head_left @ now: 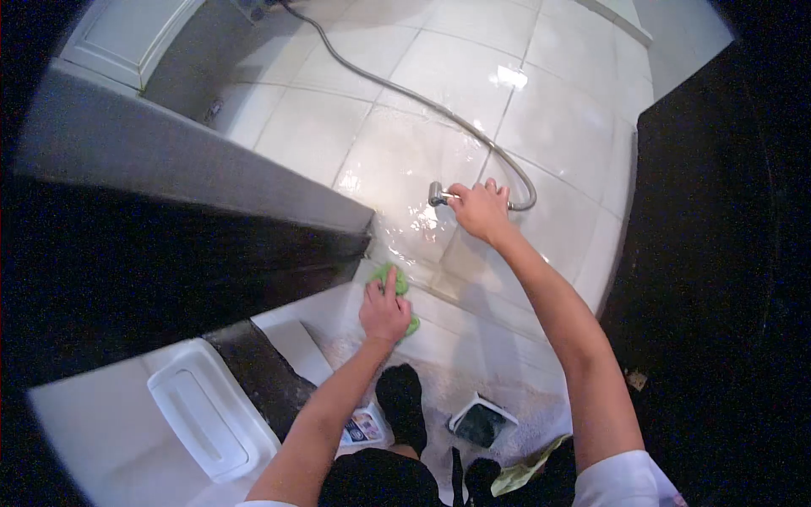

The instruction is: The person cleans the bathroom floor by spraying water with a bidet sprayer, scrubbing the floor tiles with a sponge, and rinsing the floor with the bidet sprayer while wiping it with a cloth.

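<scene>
My left hand (pixel 385 314) presses a green cloth (pixel 391 279) against the white sill at the foot of the dark door frame; part of the cloth sticks out past my palm. In my right hand (pixel 484 209) is a chrome hand sprayer (pixel 437 194), held low over the wet tiles with its head pointing left. A metal hose (pixel 414 99) runs from it in a curve to the far upper left. Water glistens on the tiled floor (pixel 397 160) around the sprayer and near the door frame.
A white lidded bin (pixel 207 410) stands at the lower left. By my feet lie a small dark-and-white square tray (pixel 481 422) and a pack with a printed label (pixel 363 426). Dark panels rise left and right of the opening. A yellow-green cloth (pixel 528 473) shows at the bottom.
</scene>
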Demonstrator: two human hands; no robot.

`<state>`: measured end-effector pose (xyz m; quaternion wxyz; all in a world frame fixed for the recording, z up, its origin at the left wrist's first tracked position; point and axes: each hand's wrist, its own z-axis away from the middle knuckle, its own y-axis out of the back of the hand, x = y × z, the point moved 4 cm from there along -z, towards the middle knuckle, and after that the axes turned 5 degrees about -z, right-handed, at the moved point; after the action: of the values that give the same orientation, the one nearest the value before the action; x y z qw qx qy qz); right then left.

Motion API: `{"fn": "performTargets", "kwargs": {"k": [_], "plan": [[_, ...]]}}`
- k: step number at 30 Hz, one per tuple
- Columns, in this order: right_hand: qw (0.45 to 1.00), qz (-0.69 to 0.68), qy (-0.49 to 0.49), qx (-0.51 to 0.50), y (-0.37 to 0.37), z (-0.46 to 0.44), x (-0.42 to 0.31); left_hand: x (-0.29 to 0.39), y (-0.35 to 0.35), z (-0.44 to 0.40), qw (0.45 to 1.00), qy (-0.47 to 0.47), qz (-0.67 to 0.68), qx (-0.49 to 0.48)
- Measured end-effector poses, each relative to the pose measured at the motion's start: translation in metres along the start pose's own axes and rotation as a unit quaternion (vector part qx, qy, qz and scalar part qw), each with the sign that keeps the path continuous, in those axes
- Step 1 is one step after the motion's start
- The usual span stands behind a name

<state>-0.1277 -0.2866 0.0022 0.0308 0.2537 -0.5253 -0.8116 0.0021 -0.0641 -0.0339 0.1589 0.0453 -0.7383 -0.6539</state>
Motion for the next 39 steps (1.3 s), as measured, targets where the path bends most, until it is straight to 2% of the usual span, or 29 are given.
{"fn": "performTargets", "kwargs": {"k": [2, 4, 6, 12, 17, 19, 20, 22, 23, 26, 29, 31, 32, 34, 37, 39], "plan": [[0.998, -0.029, -0.054, 0.017, -0.001, -0.012, 0.001, -0.002, -0.004, 0.001, 1.0, -0.002, -0.005, -0.006], [0.996, -0.051, -0.062, 0.033, 0.0, -0.022, -0.002, -0.004, -0.007, 0.002, 1.0, -0.003, -0.015, -0.013], [0.986, -0.138, -0.082, 0.038, -0.003, -0.033, -0.005, -0.004, -0.009, 0.002, 1.0, 0.002, 0.0, -0.03], [0.961, -0.263, -0.056, 0.063, -0.002, -0.04, -0.03, -0.002, -0.007, 0.002, 0.998, 0.008, -0.01, -0.054], [0.949, -0.294, -0.068, 0.092, 0.01, -0.04, -0.045, -0.002, -0.011, 0.002, 0.999, -0.003, 0.004, -0.037], [0.916, -0.352, -0.109, 0.157, 0.01, -0.039, -0.044, -0.004, -0.013, 0.002, 0.999, 0.0, 0.013, -0.041], [0.917, -0.349, -0.112, 0.155, 0.008, -0.037, -0.046, -0.006, -0.015, 0.004, 0.999, 0.002, 0.013, -0.039], [0.872, -0.414, -0.177, 0.195, 0.01, -0.03, -0.042, -0.005, -0.015, 0.003, 0.999, 0.003, 0.015, -0.037], [0.871, -0.413, -0.178, 0.195, 0.01, -0.028, -0.042, -0.005, -0.015, 0.003, 0.999, 0.003, 0.008, -0.035], [0.863, -0.419, -0.167, 0.226, 0.014, -0.023, -0.042, -0.003, -0.014, 0.003, 0.999, 0.01, 0.014, -0.049], [0.885, -0.401, -0.152, 0.183, 0.012, -0.023, -0.048, -0.002, -0.014, 0.002, 0.997, 0.018, 0.022, -0.066], [0.896, -0.383, -0.076, 0.212, 0.016, -0.026, -0.058, -0.004, -0.014, 0.003, 0.997, 0.025, 0.016, -0.067], [0.896, -0.385, -0.072, 0.209, 0.016, -0.027, -0.061, -0.005, -0.016, 0.003, 0.995, 0.035, 0.022, -0.087], [0.902, -0.381, 0.02, 0.202, 0.019, -0.028, -0.073, -0.008, -0.018, 0.004, 0.993, 0.051, 0.023, -0.106], [0.907, -0.373, 0.075, 0.181, 0.027, -0.027, -0.093, -0.008, -0.014, 0.004, 0.997, 0.033, 0.026, -0.069], [0.902, -0.384, 0.076, 0.184, 0.024, -0.026, -0.094, -0.006, -0.015, 0.006, 0.997, 0.039, 0.036, -0.051]]}}
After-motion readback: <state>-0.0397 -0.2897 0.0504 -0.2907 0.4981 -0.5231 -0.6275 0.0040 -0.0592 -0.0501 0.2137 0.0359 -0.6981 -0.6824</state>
